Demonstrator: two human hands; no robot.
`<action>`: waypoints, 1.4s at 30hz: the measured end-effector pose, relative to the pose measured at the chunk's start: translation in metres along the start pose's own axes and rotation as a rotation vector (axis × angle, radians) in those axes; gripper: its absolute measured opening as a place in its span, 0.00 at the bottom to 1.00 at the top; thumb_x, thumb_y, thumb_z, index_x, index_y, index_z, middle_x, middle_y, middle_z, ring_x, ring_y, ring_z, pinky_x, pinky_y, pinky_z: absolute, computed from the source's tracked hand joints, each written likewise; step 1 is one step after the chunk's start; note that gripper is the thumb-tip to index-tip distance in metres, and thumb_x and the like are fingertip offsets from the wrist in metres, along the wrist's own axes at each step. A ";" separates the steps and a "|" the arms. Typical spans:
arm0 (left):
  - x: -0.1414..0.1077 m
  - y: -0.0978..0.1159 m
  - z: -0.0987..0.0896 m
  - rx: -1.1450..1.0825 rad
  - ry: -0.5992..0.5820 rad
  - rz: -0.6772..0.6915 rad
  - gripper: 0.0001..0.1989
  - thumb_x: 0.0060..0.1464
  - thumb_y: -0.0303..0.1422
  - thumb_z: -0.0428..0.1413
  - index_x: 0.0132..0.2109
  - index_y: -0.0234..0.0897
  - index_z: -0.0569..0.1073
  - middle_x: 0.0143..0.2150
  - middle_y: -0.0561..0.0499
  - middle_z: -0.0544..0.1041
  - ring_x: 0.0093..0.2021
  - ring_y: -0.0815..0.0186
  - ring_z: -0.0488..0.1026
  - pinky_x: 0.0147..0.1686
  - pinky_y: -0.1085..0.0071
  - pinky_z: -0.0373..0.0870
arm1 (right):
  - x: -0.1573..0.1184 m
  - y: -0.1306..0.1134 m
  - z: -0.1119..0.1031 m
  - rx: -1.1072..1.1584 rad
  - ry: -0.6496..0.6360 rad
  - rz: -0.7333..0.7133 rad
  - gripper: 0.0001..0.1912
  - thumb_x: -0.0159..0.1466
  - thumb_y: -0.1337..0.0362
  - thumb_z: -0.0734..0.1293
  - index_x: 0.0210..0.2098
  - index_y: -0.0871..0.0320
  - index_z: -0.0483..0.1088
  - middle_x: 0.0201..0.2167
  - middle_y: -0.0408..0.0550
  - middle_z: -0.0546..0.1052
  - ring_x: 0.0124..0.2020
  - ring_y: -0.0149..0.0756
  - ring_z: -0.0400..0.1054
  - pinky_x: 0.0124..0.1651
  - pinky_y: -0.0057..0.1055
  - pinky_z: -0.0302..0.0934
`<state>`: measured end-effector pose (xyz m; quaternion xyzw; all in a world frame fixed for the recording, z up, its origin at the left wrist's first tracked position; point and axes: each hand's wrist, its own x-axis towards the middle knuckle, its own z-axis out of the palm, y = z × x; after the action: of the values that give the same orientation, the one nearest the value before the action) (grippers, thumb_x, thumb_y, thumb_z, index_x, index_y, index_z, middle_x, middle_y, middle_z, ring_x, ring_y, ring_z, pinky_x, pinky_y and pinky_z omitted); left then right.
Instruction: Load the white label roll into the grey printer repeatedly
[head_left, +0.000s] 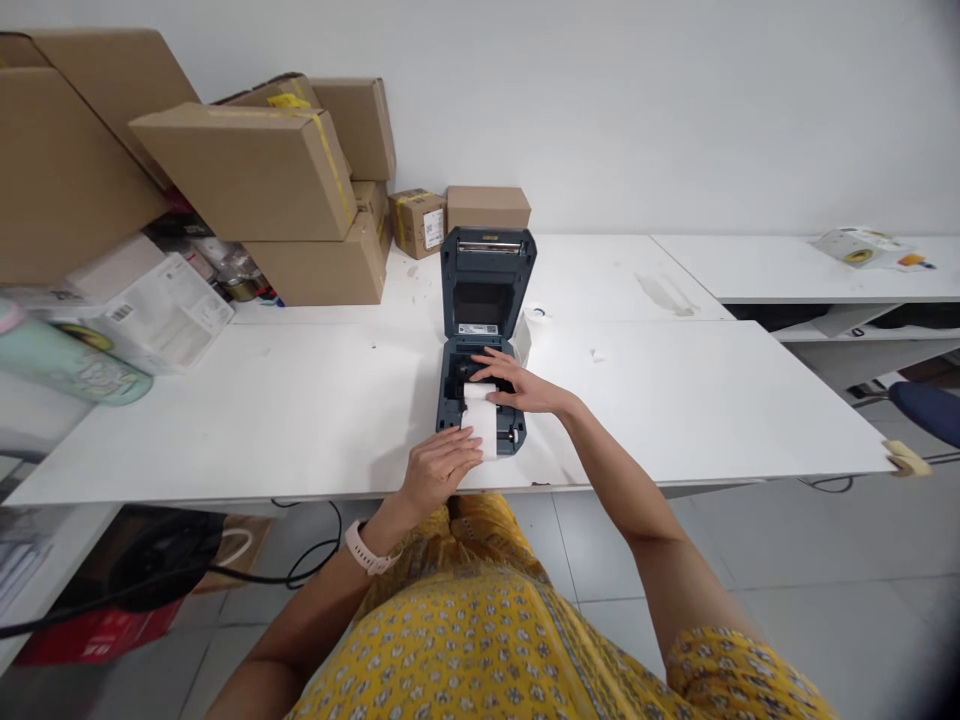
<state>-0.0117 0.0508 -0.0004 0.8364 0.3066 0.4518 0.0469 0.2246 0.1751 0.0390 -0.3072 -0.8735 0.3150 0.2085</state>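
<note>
A dark label printer (448, 410) stands on the white table with its lid (489, 270) raised. Inside it sits a roll of white label paper (480, 391), and a strip of that paper (481, 425) runs out over the printer's front edge. The fingers of my left hand (442, 465) are together and grip the strip at its left side near the front; the thumb is hidden. My right hand (517, 385) reaches in from the right, fingers apart and stretched over the roll, with the thumb close against the roll's right end.
Cardboard boxes (247, 180) are stacked at the back left, and smaller boxes (487, 207) stand behind the printer. A mint-green bottle (67, 350) lies at the left. White-wrapped packaging (862, 246) rests on the far right table. Black cables (315, 560) hang below the front edge.
</note>
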 end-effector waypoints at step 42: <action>0.041 0.017 -0.011 0.163 -0.620 -0.148 0.13 0.68 0.33 0.45 0.40 0.36 0.71 0.67 0.38 0.70 0.73 0.52 0.58 0.72 0.43 0.52 | -0.002 0.012 0.005 0.151 0.084 -0.002 0.23 0.62 0.58 0.72 0.56 0.50 0.71 0.75 0.48 0.53 0.78 0.49 0.32 0.75 0.58 0.32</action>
<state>0.0045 0.0575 0.0421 0.9106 0.3730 0.1448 0.1036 0.2274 0.1789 0.0270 -0.3028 -0.8381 0.3664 0.2678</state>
